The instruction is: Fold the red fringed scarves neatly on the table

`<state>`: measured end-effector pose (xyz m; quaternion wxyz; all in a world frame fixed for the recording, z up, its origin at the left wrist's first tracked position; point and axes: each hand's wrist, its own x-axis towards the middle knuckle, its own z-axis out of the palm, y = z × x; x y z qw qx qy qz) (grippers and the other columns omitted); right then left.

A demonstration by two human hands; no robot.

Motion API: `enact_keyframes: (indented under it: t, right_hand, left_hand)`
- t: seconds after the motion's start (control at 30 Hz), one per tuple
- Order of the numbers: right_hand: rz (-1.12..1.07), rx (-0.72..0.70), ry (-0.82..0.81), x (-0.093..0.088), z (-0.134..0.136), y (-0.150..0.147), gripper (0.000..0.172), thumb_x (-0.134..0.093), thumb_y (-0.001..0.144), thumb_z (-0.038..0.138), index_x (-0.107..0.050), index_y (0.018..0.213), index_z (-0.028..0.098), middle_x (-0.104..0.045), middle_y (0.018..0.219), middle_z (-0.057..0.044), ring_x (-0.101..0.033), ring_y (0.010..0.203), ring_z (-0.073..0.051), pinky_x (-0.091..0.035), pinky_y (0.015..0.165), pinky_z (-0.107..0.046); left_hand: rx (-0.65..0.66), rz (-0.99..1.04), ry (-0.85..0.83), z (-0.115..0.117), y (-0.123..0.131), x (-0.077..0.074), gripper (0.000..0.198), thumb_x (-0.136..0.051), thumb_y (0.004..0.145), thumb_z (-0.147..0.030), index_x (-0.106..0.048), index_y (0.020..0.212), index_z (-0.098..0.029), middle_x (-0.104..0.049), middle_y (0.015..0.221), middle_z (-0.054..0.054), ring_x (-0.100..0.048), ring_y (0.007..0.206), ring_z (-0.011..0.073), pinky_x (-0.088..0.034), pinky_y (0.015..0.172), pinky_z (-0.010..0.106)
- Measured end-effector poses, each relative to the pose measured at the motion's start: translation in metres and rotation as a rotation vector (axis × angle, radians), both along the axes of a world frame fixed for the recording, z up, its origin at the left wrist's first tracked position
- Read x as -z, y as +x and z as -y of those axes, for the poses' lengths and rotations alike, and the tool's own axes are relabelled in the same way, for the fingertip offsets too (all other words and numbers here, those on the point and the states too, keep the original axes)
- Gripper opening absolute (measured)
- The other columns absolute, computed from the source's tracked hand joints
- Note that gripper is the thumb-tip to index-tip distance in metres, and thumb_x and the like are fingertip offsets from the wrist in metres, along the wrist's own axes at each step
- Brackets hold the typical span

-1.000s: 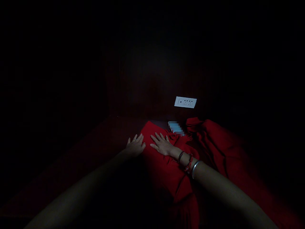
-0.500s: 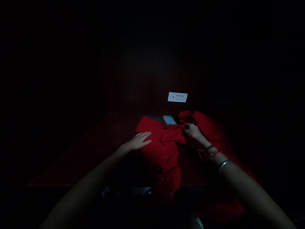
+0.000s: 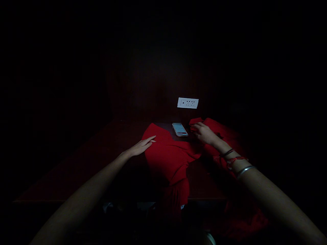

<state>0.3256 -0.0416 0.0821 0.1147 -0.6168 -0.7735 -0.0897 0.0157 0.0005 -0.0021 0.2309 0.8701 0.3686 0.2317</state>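
A red fringed scarf lies partly spread on a dark table, its fringe hanging over the front edge. My left hand rests on the scarf's left edge, fingers stretched out and together. Farther right, the same red fabric is bunched into a heap; whether it is one piece with the spread part is hard to see in the dark. My right hand is at the left end of that heap, fingers curled on a fold of red cloth. A lit phone lies between the two red parts.
A white wall socket sits on the dark back wall above the phone. The table's front edge runs across the lower view. Red fabric also hangs below the table at the right. Most surroundings are too dark to make out.
My right hand has let go of the spread scarf's right part and moved to the bunched fabric. That part now lies lower and flatter, showing more of the phone. My left hand stays on the cloth.
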Motion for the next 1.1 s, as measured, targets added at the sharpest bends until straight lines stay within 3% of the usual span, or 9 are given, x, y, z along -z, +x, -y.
enact_keyframes:
  t: [0.07,0.2,0.3,0.43,0.57,0.7,0.8,0.97,1.1]
  right_hand:
    - [0.014,-0.187,-0.158,0.018,-0.018,-0.03,0.038,-0.04,0.08,0.03,-0.046,0.113,0.012,-0.045,0.115,-0.012,-0.042,0.104,-0.019,-0.03,0.089,-0.025]
    - [0.088,-0.167,-0.394,0.038,-0.04,-0.057,0.034,-0.046,0.076,0.037,-0.056,0.095,0.011,-0.057,0.097,-0.013,-0.052,0.087,-0.02,-0.037,0.075,-0.026]
    - [-0.05,-0.235,-0.374,0.024,-0.034,-0.048,0.032,-0.04,0.079,0.037,-0.059,0.08,0.01,-0.06,0.079,-0.008,-0.053,0.071,-0.016,-0.038,0.064,-0.025]
    - [-0.33,-0.36,-0.369,-0.015,-0.022,-0.023,0.044,-0.033,0.079,0.048,-0.057,0.082,0.012,-0.059,0.076,-0.003,-0.051,0.067,-0.013,-0.039,0.061,-0.024]
    - [-0.058,-0.269,-0.298,-0.031,-0.035,-0.016,0.035,-0.039,0.078,0.042,-0.06,0.082,0.014,-0.059,0.077,-0.004,-0.051,0.071,-0.015,-0.037,0.065,-0.025]
    - [0.275,-0.083,-0.051,-0.009,-0.047,-0.037,0.025,-0.04,0.08,0.026,-0.058,0.093,0.014,-0.056,0.094,-0.011,-0.05,0.085,-0.021,-0.035,0.072,-0.031]
    - [0.308,-0.055,0.108,0.016,-0.033,-0.058,0.028,-0.04,0.08,0.023,-0.052,0.104,0.015,-0.047,0.11,-0.015,-0.042,0.1,-0.026,-0.033,0.078,-0.039]
    - [0.028,-0.317,-0.059,0.043,0.011,-0.07,0.045,-0.04,0.079,0.041,-0.043,0.115,0.015,-0.045,0.112,-0.013,-0.042,0.101,-0.022,-0.035,0.082,-0.034]
    - [-0.012,-0.523,-0.185,0.051,0.038,-0.073,0.048,-0.041,0.079,0.04,-0.037,0.122,0.019,-0.045,0.113,-0.01,-0.041,0.102,-0.02,-0.033,0.085,-0.034]
  left_hand:
    - [-0.001,0.035,-0.038,-0.003,-0.002,0.001,0.048,-0.024,0.084,-0.035,-0.025,0.128,-0.017,-0.049,0.118,0.001,-0.039,0.111,0.0107,-0.023,0.095,0.022]
    - [0.035,0.053,-0.074,-0.009,-0.006,0.004,0.052,-0.029,0.082,-0.039,-0.024,0.128,-0.016,-0.05,0.116,0.002,-0.043,0.107,0.0127,-0.026,0.093,0.024]
    - [0.039,0.026,-0.079,-0.011,-0.007,0.005,0.057,-0.032,0.08,-0.044,-0.024,0.128,-0.015,-0.049,0.117,0.005,-0.044,0.106,0.0152,-0.028,0.092,0.025]
    - [0.02,-0.009,-0.067,-0.012,-0.008,0.005,0.061,-0.037,0.077,-0.049,-0.024,0.129,-0.02,-0.042,0.124,0.006,-0.04,0.111,0.0183,-0.027,0.093,0.028]
    - [0.023,-0.017,-0.052,-0.013,-0.008,0.006,0.065,-0.039,0.074,-0.051,-0.023,0.129,-0.02,-0.039,0.126,0.006,-0.038,0.113,0.0188,-0.027,0.093,0.029]
    - [0.005,-0.034,0.01,-0.007,-0.006,0.006,0.064,-0.038,0.075,-0.051,-0.024,0.128,-0.018,-0.034,0.13,0.006,-0.035,0.115,0.0185,-0.027,0.094,0.029]
    - [0.001,-0.019,0.071,-0.003,-0.002,0.005,0.062,-0.038,0.076,-0.049,-0.024,0.128,-0.018,-0.031,0.132,0.006,-0.032,0.117,0.0182,-0.024,0.096,0.03]
    - [-0.02,0.123,0.109,-0.006,0.005,0.011,0.058,-0.047,0.072,-0.042,-0.035,0.122,-0.015,-0.04,0.126,0.007,-0.038,0.113,0.0172,-0.028,0.095,0.029]
    - [-0.085,0.202,0.087,-0.011,0.007,0.018,0.051,-0.05,0.07,-0.038,-0.041,0.116,-0.017,-0.048,0.118,0.006,-0.046,0.104,0.0173,-0.034,0.09,0.031]
